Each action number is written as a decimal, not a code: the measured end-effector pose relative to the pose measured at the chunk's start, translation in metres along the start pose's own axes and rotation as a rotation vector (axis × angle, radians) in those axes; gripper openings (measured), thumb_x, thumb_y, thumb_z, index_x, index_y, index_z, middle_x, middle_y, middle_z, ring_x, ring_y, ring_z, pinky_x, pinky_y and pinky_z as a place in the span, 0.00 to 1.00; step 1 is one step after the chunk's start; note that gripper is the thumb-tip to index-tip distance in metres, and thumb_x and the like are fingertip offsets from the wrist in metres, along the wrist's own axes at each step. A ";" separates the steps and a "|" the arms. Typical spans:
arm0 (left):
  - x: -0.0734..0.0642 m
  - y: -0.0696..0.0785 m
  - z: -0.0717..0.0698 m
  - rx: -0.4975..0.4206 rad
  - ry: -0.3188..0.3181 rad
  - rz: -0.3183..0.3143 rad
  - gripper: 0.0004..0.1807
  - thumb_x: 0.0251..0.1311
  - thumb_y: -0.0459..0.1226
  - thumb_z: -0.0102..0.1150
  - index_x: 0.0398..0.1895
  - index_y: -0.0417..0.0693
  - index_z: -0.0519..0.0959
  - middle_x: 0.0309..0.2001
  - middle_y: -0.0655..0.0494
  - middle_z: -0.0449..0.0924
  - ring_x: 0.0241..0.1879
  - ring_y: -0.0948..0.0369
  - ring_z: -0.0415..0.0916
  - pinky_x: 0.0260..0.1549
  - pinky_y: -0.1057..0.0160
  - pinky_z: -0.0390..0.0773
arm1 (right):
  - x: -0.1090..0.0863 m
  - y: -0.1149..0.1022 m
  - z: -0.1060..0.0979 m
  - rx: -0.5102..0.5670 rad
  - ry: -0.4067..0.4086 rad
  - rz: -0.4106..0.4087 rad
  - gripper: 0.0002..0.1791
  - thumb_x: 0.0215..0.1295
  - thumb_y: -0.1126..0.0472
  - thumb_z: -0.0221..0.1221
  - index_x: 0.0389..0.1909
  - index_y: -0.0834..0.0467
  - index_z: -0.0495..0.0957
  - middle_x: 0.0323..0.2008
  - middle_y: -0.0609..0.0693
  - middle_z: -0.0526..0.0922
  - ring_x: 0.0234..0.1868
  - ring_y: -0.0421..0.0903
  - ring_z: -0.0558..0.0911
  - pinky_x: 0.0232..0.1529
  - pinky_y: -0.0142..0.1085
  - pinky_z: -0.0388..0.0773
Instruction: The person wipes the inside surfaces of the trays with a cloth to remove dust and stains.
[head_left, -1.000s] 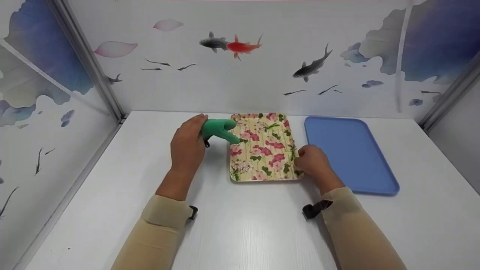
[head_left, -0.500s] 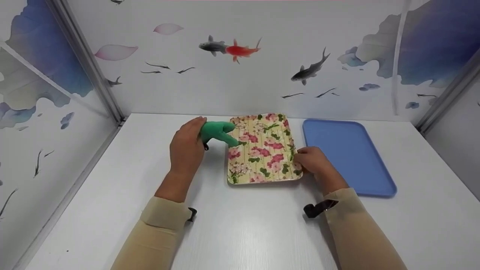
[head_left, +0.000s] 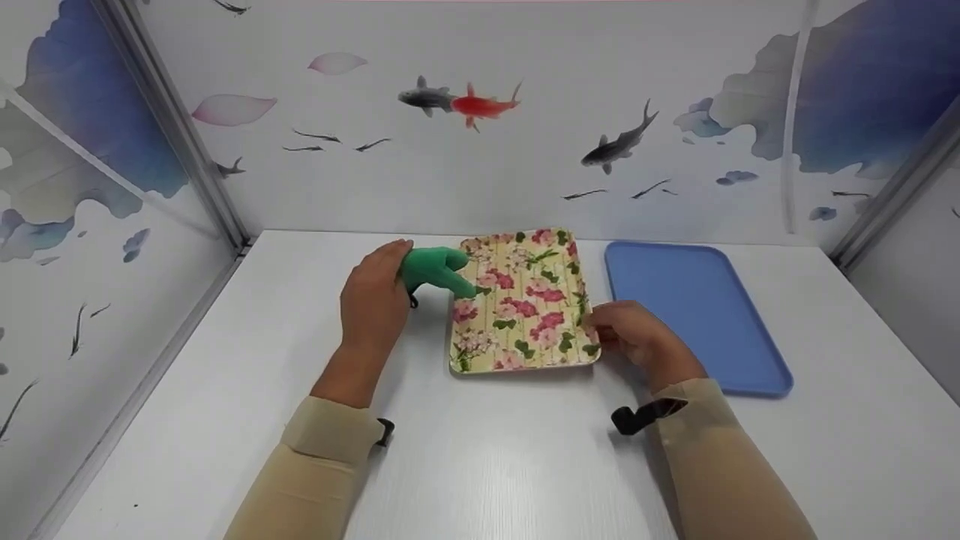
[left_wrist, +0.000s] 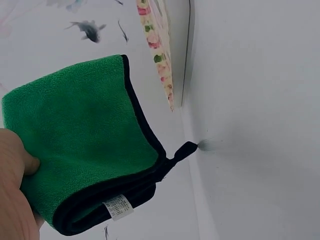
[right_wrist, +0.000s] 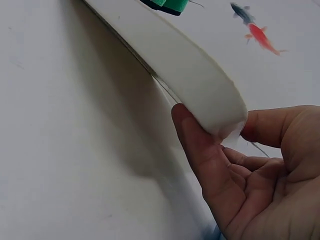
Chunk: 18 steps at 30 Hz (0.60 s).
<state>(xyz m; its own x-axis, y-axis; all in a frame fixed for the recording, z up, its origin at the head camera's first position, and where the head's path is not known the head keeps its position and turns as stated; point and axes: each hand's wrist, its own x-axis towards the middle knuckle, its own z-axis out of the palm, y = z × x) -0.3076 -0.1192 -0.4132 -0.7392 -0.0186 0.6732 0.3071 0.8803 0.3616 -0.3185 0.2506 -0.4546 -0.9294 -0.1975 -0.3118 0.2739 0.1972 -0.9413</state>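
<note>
My left hand (head_left: pixel 375 292) grips a folded green cloth (head_left: pixel 433 268) with black edging. The left wrist view shows its black hanging loop and a small white label (left_wrist: pixel 119 206). One end of the cloth overhangs the left edge of a floral tray (head_left: pixel 517 322). With thumb and fingers, my right hand (head_left: pixel 637 334) pinches this tray at its right edge, near the front corner. In the right wrist view the tray's white side wall (right_wrist: pixel 200 80) sits between thumb and fingers, a fingertip is under its lower edge, and a shadow lies beneath.
To the right, a blue tray (head_left: pixel 690 307) lies flat on the white table (head_left: pixel 480 457), close to my right hand. White walls with painted fish (head_left: pixel 484 106) and leaves stand at the back and sides.
The floral tray has shifted slightly left and toward me and turned a little, with my right hand still pinching it. My left hand keeps the green cloth in nearly the same place.
</note>
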 end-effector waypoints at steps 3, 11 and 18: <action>0.000 0.002 -0.001 0.000 -0.037 -0.057 0.20 0.73 0.29 0.57 0.65 0.46 0.81 0.61 0.48 0.85 0.62 0.50 0.83 0.63 0.48 0.80 | 0.000 0.002 -0.002 0.049 -0.029 -0.015 0.16 0.75 0.61 0.57 0.24 0.51 0.82 0.24 0.42 0.82 0.29 0.39 0.81 0.38 0.33 0.81; 0.000 0.014 -0.001 -0.001 -0.100 -0.121 0.20 0.74 0.31 0.55 0.66 0.43 0.79 0.59 0.45 0.86 0.59 0.49 0.84 0.60 0.48 0.83 | 0.000 0.004 -0.004 0.151 -0.132 -0.087 0.19 0.80 0.58 0.52 0.27 0.51 0.83 0.26 0.42 0.84 0.28 0.37 0.81 0.35 0.31 0.80; 0.002 0.017 -0.009 0.017 -0.141 -0.179 0.20 0.75 0.34 0.53 0.66 0.39 0.78 0.59 0.43 0.85 0.59 0.48 0.84 0.56 0.46 0.84 | -0.004 -0.004 0.000 0.238 -0.174 -0.113 0.17 0.81 0.58 0.51 0.32 0.52 0.86 0.30 0.43 0.88 0.32 0.38 0.86 0.38 0.32 0.84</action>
<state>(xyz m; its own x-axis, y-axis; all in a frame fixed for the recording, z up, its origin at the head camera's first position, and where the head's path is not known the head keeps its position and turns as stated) -0.2987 -0.1080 -0.4000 -0.8578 -0.1098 0.5022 0.1543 0.8769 0.4553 -0.3164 0.2505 -0.4494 -0.9067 -0.3708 -0.2013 0.2404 -0.0621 -0.9687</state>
